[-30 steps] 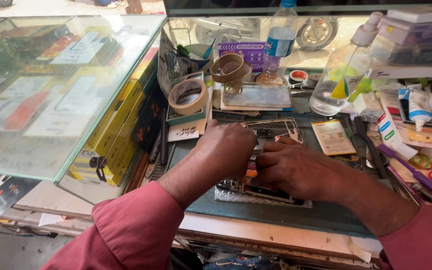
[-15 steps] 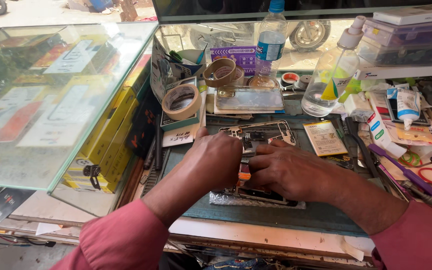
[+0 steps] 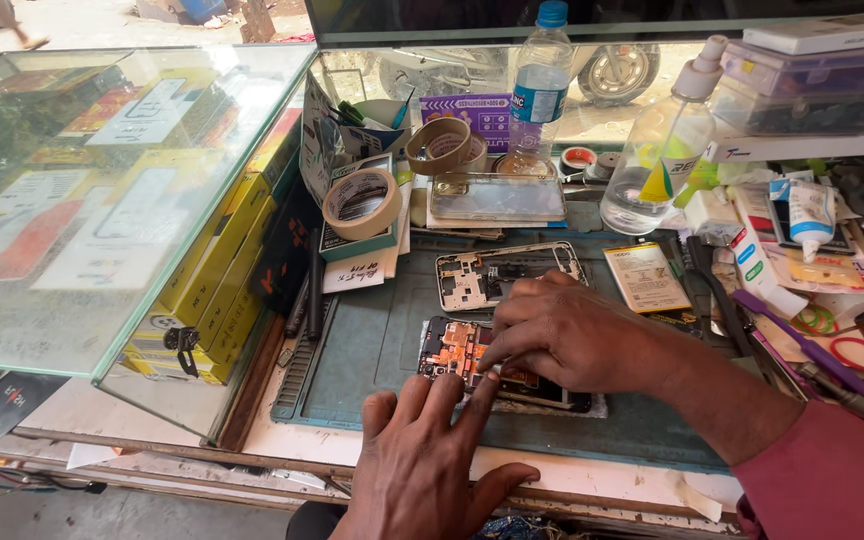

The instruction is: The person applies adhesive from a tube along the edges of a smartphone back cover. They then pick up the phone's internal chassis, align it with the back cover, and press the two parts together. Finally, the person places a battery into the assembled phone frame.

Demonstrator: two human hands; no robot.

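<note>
Your left hand (image 3: 422, 460) is pulling back toward the bench edge, fingers spread and gripping nothing, one fingertip still touching the opened phone (image 3: 472, 355) on the grey-green mat (image 3: 352, 350), while your right hand (image 3: 562, 335) is lying over the phone, fingertips pressing on the orange board. Behind them you're looking at one bare phone frame (image 3: 507, 272), one yellow-labelled battery (image 3: 645, 277), three tape rolls, two clear bottles and a purple card (image 3: 480, 110). Yellow boxes (image 3: 217, 260) are sitting stacked under the glass case (image 3: 102, 190) to your left.
</note>
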